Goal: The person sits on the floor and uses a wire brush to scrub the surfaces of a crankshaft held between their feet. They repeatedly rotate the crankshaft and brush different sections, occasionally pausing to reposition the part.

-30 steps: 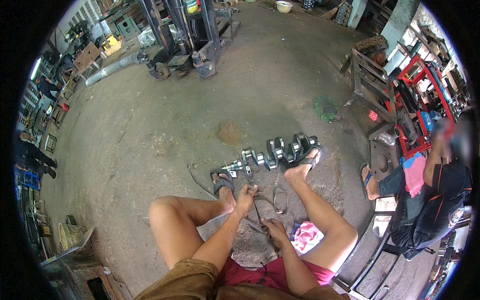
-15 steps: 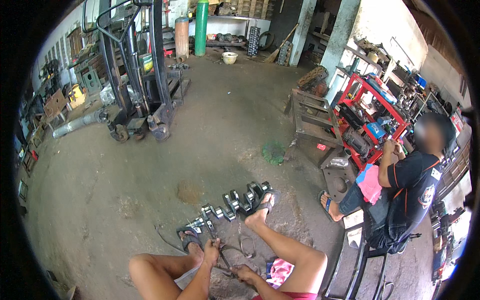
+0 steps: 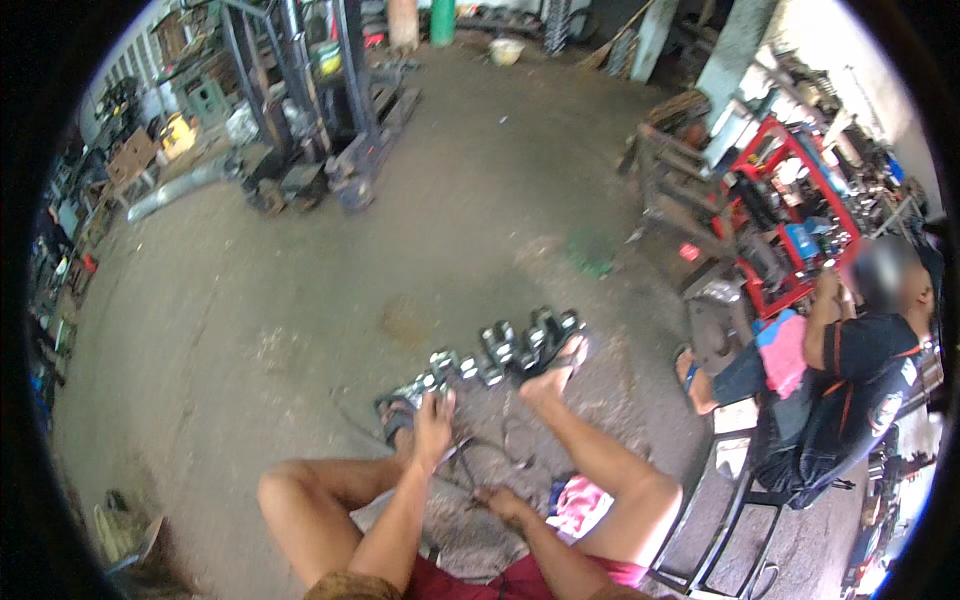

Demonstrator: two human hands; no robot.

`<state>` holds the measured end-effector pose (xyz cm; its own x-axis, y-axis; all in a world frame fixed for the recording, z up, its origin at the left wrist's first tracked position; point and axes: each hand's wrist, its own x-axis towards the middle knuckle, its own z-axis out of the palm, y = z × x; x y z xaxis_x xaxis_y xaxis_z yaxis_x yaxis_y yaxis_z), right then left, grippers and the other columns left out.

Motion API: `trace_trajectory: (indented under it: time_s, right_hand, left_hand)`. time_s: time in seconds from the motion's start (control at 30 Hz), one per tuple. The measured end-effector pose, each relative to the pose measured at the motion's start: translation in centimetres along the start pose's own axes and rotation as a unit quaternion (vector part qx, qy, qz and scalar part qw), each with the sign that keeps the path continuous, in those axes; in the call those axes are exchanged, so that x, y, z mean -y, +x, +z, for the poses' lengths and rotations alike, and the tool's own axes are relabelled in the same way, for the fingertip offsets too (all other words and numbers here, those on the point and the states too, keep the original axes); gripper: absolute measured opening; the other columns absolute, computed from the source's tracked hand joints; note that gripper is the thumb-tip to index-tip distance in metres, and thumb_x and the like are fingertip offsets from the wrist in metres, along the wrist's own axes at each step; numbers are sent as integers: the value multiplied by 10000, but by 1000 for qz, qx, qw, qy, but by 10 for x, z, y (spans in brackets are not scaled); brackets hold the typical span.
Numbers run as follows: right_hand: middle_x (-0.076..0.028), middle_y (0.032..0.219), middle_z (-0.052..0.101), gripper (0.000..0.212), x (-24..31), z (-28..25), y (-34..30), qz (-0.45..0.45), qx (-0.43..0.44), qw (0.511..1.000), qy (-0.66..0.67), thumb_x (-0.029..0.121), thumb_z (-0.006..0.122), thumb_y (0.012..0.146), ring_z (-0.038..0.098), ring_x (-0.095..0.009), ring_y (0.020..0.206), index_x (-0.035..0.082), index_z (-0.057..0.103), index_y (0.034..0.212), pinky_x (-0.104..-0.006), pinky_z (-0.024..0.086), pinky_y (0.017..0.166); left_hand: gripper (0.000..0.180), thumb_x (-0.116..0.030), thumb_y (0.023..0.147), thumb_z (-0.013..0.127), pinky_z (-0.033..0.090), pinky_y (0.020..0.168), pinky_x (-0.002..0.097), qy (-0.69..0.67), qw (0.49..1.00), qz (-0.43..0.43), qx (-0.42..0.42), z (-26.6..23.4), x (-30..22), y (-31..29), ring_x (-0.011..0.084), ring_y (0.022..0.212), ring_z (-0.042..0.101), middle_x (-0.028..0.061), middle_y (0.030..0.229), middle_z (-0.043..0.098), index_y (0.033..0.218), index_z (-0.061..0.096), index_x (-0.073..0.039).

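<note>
Crankshaft (image 3: 500,350), a grey metal piece with shiny journals and dark counterweights, lies on the concrete floor (image 3: 300,300) just below the middle of the head view, running from about seven o'clock up to two o'clock between the person's sandalled feet. Its near, lower end sits at the left foot (image 3: 395,415), and its far end is touching or just beside the right foot (image 3: 560,365), which seems to brace it.

At six o'clock from the shaft, the left hand (image 3: 433,425) reaches forward with fingers spread and laid over the near end; it looks like a loose, open rest on the metal, though whether the fingers curl round anything I cannot tell. The right hand (image 3: 500,500) is lower, toward five o'clock, down on the floor among thin loops of wire or cord (image 3: 515,440), beside a pink cloth (image 3: 580,505); its fingers appear partly closed, but what they hold, if anything, is too small to make out.

Judging by this, the step in hand is steadying the shaft's near end while the other hand picks something up; the next move would call for a firm hold on that end so the shaft does not roll.

At three o'clock a second person in a dark shirt (image 3: 860,360) sits facing a red rack (image 3: 790,200). At eleven o'clock stands a forklift mast (image 3: 300,90).
</note>
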<state>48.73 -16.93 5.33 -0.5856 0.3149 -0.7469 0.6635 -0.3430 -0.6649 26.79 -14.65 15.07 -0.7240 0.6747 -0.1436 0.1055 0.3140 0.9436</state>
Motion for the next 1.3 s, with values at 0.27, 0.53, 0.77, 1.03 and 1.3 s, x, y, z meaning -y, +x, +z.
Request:
trace_trajectory:
  time_s: [0.27,0.53,0.77,1.03,1.3]
  right_hand:
    - [-83,863,636,308,82,7,68,12,-110,971,211,306,523,953,595,-168,707,24,628,1021,-335,473,581]
    - [-11,726,521,258,77,26,78,-163,-172,901,363,295,547,927,474,-125,597,56,603,847,-304,414,545]
    - [-114,673,589,281,56,50,33,-176,-200,918,292,211,483,959,557,-204,646,-6,643,879,-355,437,621]
    - [1,582,451,276,68,48,-57,-105,-288,941,146,258,485,992,396,-92,424,43,637,908,-263,308,360]
    - [8,626,435,235,77,50,-129,-33,-256,940,222,273,523,977,429,-91,452,61,606,916,-233,298,344]
  left_hand:
    - [230,-232,982,538,437,757,301,-87,992,92,21,-62,-133,25,127,781,503,52,851,587,954,539,-4]
    - [292,-251,996,491,421,597,392,6,1000,-8,-21,3,-93,-95,233,618,506,114,660,497,854,487,4]
    - [357,-277,1003,457,389,592,468,41,996,-58,-62,24,-13,-50,388,597,482,248,666,506,805,459,20]
    - [347,-274,987,485,393,601,477,136,988,-37,-65,15,-5,-12,417,633,528,248,669,526,798,459,16]
    - [372,-386,994,430,442,741,445,189,979,-69,-35,14,29,29,434,843,607,243,863,642,918,517,-32]
